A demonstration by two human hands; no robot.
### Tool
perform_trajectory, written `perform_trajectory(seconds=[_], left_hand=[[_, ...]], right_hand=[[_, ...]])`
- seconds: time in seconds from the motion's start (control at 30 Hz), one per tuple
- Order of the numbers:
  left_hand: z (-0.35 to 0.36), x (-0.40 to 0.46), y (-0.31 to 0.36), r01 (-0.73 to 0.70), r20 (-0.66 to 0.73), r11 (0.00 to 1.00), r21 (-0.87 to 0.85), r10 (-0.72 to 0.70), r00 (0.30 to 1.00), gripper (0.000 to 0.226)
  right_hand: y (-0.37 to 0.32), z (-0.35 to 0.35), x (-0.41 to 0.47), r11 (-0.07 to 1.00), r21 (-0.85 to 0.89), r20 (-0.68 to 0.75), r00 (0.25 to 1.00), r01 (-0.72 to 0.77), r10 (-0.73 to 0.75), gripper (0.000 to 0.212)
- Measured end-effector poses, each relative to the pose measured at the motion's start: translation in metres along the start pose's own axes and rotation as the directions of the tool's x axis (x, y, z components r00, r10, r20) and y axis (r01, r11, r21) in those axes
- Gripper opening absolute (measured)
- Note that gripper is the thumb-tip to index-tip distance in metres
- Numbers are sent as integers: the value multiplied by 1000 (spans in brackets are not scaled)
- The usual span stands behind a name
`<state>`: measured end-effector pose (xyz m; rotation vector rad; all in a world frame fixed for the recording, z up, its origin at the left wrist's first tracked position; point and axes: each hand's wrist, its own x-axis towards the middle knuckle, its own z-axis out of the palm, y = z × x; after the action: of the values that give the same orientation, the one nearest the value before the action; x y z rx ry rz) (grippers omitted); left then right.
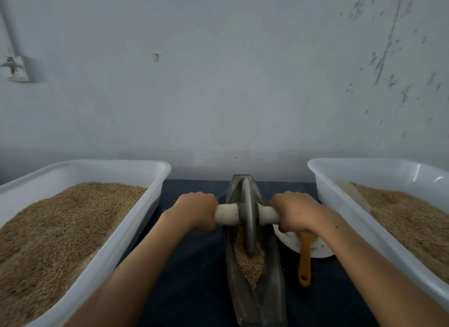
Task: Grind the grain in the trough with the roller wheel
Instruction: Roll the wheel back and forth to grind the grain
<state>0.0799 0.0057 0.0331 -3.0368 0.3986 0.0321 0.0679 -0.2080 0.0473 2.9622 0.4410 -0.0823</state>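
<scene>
Seen from the head camera, the pale cylindrical handle (247,214) of the grey metal roller wheel (248,219) is grasped by the left hand (197,211) and right hand (297,211), fingers curled round it. The wheel stands upright in the long boat-shaped metal trough (274,273), on the tan grain (250,266).
</scene>
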Motion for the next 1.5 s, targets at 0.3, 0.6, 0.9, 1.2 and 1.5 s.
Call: perform_trajectory(seconds=[0.3, 0.6, 0.9, 1.2, 1.5], left_hand=[[8, 3, 5, 47, -256, 998, 51, -32, 966, 29], [8, 4, 3, 61, -227, 997, 48, -49, 973, 30], [2, 3, 2, 58, -49, 998, 17, -57, 997, 37], [14, 5, 4, 72, -368, 997, 19, -60, 928, 22], [0, -1, -3, -24, 79, 997, -72, 29, 996, 39]], right_hand=[[-2, 8, 7, 998, -19, -164, 985, -56, 52, 24], [-3, 14, 8, 998, -33, -270, 962, -46, 35, 23], [1, 4, 6, 1000, -7, -36, 999, 6, -6, 25], [-2, 16, 11, 999, -44, -336, 942, -31, 15, 14], [1, -3, -3, 999, -18, 61, 997, 45, -44, 21]])
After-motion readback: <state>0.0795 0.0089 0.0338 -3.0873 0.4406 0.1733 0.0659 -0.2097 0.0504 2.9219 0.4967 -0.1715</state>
